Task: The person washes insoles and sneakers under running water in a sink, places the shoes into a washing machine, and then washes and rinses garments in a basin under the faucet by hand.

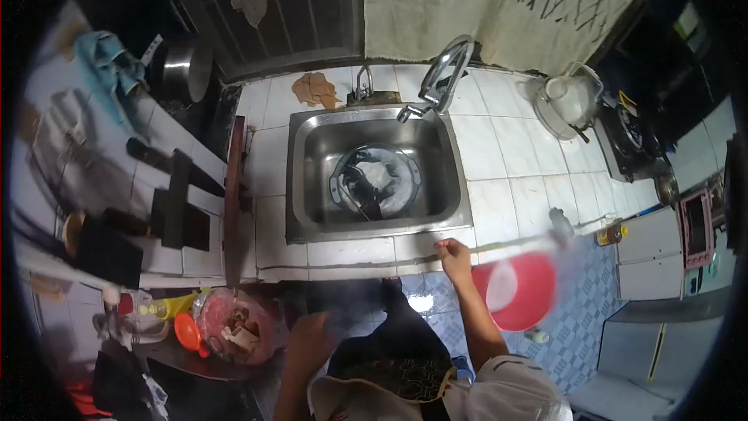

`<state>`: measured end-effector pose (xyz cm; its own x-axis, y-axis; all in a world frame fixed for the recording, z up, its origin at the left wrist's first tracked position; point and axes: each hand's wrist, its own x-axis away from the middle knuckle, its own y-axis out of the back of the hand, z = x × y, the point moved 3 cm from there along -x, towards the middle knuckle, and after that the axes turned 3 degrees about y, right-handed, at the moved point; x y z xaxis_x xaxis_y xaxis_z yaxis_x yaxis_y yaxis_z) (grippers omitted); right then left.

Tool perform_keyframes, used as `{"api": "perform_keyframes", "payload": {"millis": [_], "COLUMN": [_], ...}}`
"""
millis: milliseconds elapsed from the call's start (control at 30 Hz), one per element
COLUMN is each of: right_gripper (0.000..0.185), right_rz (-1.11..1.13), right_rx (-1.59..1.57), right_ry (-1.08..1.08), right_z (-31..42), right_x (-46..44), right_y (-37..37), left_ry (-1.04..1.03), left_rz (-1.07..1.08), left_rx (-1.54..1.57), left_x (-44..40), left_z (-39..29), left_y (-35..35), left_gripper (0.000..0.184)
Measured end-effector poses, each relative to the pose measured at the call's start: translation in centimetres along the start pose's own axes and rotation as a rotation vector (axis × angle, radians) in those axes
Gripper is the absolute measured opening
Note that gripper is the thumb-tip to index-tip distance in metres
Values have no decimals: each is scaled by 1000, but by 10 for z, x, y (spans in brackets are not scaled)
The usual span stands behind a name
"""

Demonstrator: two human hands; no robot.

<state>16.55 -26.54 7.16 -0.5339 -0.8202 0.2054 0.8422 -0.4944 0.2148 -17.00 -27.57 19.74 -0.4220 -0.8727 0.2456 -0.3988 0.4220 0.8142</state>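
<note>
At the counter's front edge, just below the sink, is my right hand point(453, 256), its fingers drawn together. Whatever they may pinch is too small to make out. My left hand point(313, 337) hangs low in front of my body, left of my dark apron point(397, 339), and its fingers are too blurred to read. In the steel sink point(312, 214) sits a clear basin point(405, 175) with handles. Dark cloth point(360, 187) and a whitish, foamy mass point(377, 172) lie inside it. The faucet point(446, 78) rises at the sink's back right.
A red tub point(534, 288) stands on the blue tiled floor to my right. A pale kettle or pot point(567, 101) is near the stove point(631, 136). Knives or cleavers point(181, 203) hang left. A pink basin point(269, 335) holding items is lower left. A brown cloth point(315, 90) lies behind the sink.
</note>
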Motion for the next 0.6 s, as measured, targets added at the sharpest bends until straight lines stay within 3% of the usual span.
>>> {"api": "perform_keyframes", "payload": {"millis": [67,200,267,333,400,467,600], "right_gripper": [13,14,14,14,13,11,12], "right_rz": [-45,99,164,281,362,530,418], "right_rx": [297,538,618,906,932,1125,1141], "right_ry": [113,146,166,456,556,332,302], "right_z": [-2,45,30,34,6,-19,-30], "right_x": [-42,-91,-120,-137,-153,-165,-174], "right_y": [4,-20,-40,-72,-108,-153,-202], "left_ry": [35,44,114,128,128,140,19], "left_rz": [-51,-76,-6,5,14,128,164], "left_rx": [31,-13,9,39,69,20,-9], "left_x": [-33,-75,-93,-106,-121,-133,-156], "left_z": [-18,-20,-25,-27,-28,-27,-26], "left_y": [7,-1,-2,-5,-7,-11,-4], "left_gripper": [36,36,39,39,39,38,38]}}
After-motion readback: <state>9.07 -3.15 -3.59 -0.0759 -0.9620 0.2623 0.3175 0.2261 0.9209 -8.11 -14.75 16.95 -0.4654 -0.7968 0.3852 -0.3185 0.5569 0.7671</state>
